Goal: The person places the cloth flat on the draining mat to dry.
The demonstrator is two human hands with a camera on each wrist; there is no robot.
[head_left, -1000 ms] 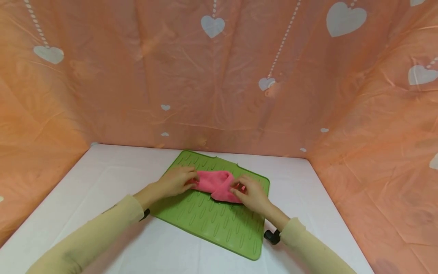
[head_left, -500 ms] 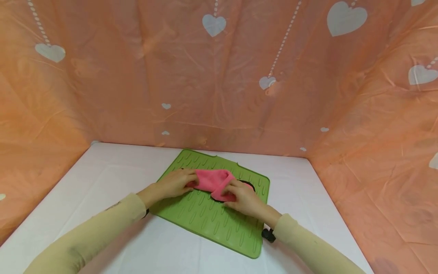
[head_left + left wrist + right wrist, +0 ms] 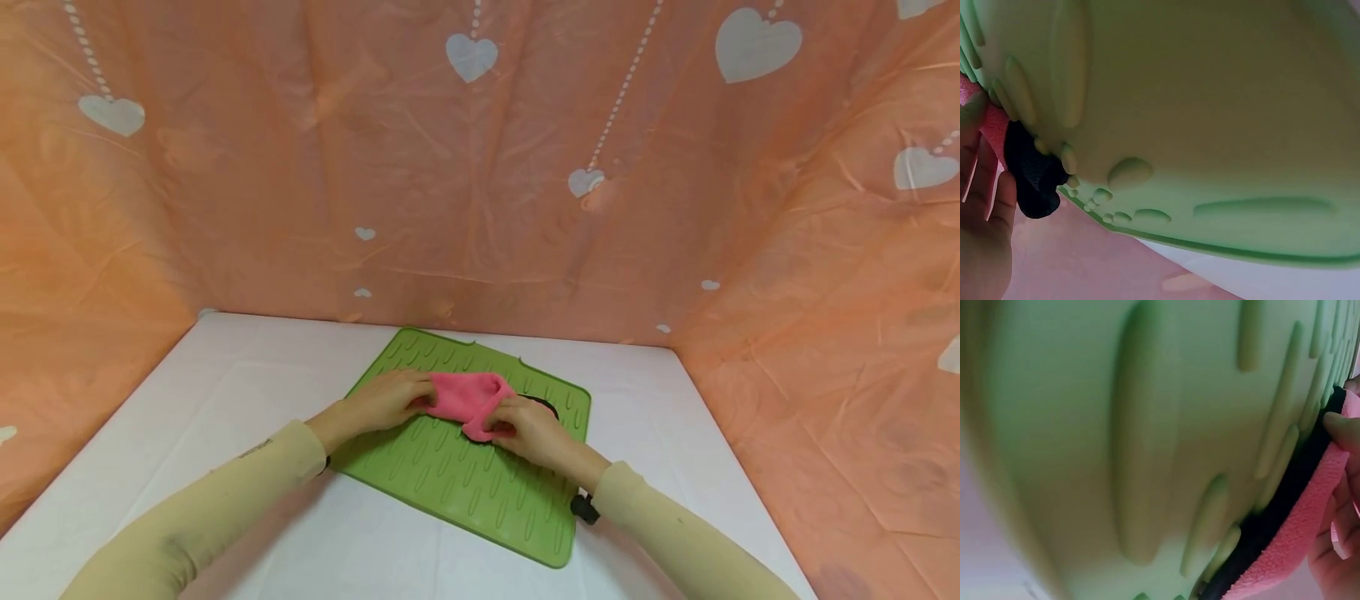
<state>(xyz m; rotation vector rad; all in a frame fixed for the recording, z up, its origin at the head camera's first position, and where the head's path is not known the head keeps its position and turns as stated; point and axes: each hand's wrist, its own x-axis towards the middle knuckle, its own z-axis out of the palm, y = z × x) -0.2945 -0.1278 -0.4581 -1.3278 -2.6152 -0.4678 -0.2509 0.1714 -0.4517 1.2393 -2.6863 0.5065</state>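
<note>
Pink cloth (image 3: 465, 396), fleecy and edged in black, lies bunched and twisted across the ribbed green mat (image 3: 450, 492), a little above the mat's middle as I see it. At the cloth's left end the person's left hand (image 3: 386, 400) grips it, fingers bent over the fabric and thumb below. From the left wrist, a black piece (image 3: 1035, 172) shows just beside that hand's fingers, against the mat.

The right hand (image 3: 536, 433) pinches the cloth nearer its other end, by the twisted fold; from that wrist I can see the thumb on the black edging (image 3: 1285, 506) with the other fingers behind the pink fleece. Past this hand, a black curve of the edging shows on the mat.

The mat sits at an angle on a white table (image 3: 247, 533). Both arms wear pale yellow sleeves (image 3: 202, 517), and a small black device (image 3: 585, 508) hangs at the right wrist. Behind rises an orange sheet (image 3: 300, 167) printed with white hearts.
</note>
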